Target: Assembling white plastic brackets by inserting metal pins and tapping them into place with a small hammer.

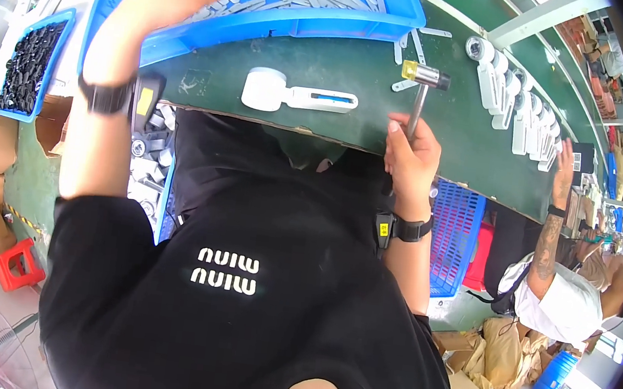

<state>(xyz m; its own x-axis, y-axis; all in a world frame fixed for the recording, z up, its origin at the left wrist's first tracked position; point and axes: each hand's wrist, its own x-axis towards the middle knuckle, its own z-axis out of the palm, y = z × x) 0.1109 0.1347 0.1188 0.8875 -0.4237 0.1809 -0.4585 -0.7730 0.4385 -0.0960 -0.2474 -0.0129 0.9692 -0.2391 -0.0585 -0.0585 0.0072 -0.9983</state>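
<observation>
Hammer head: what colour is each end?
The hammer head is yellow at left, black at right, in the head view.

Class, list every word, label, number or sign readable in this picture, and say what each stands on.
Black shirt: two rows of pale lettering, wording not copied here.
Large blue tray: a few letters on its left wall, not copied.
Yellow label beside the right wristband: too small to read.
Yellow patch beside the left wristband: too blurred.
Dark panel, far right: white marks, too small.
</observation>
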